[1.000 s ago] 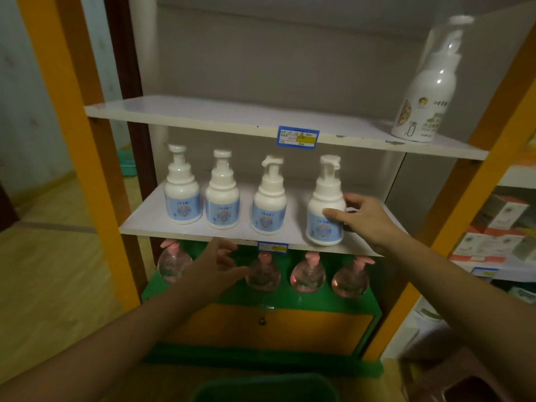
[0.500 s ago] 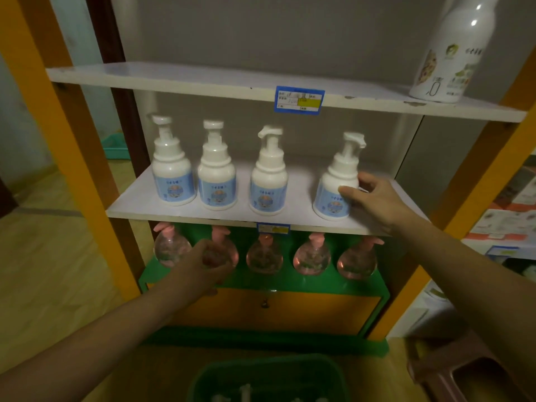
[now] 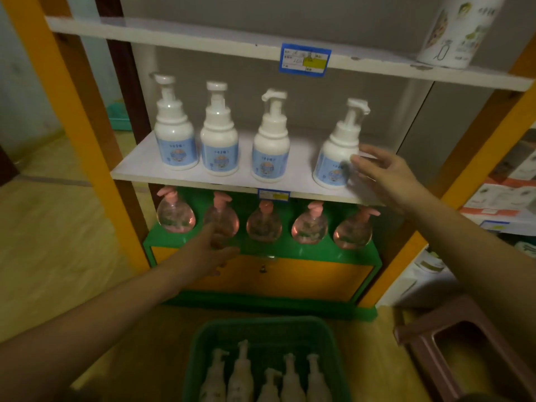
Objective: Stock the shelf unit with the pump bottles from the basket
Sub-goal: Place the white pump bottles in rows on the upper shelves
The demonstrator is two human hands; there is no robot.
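Note:
Several white pump bottles with blue labels stand in a row on the middle shelf [image 3: 136,166] of the shelf unit. The rightmost bottle [image 3: 333,163] stands upright near the shelf's right end. My right hand [image 3: 385,175] is just right of it, fingers extended and blurred, fingertips at its side. On the floor below sits the green basket [image 3: 261,324], holding several more white pump bottles [image 3: 240,372]. My left hand [image 3: 208,253] reaches to the lower shelf, its relaxed fingers at the base of the second pink round bottle [image 3: 222,220].
A row of pink round pump bottles [image 3: 309,227] stands on the green lower shelf. A large white bottle [image 3: 452,33] stands on the top shelf at the right. Orange posts [image 3: 72,117] frame the unit. A brown stool [image 3: 435,340] is at lower right, beside shelves of boxes [image 3: 504,195].
My right hand has let go of the rightmost white bottle and drawn slightly away. My left hand has loosened from the pink bottle. The view tilted down, bringing the basket's bottles into sight.

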